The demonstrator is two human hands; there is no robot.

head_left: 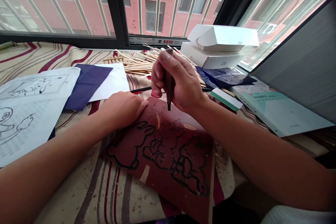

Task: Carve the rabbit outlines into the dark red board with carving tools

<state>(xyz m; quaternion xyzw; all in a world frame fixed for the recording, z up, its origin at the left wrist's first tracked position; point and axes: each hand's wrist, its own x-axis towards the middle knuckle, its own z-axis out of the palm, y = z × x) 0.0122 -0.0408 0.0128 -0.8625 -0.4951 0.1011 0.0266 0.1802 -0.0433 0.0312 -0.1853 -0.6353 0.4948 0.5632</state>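
A reddish-brown board (157, 196) lies at an angle on the striped cloth, bearing thick black cartoon-animal outlines and a fainter line drawing near its top. My right hand (181, 77) is closed around a thick brown pen-like tool (169, 87), held almost upright. Its narrow dark tip points down over the upper part of the board; I cannot tell whether it touches. At the board's upper left edge rests my left hand (124, 108), with fingers curled and partly hidden against the board. Pale patches show where the board's surface is worn or cut away.
Paper sheets with line drawings (36, 87) and dark blue carbon-like paper (88, 84) lie left. Behind my right hand are many thin wooden sticks (139, 63) and white boxes (215, 56). A pale green book (283, 108) and a small green-white box (226, 98) lie right. Barred windows stand behind.
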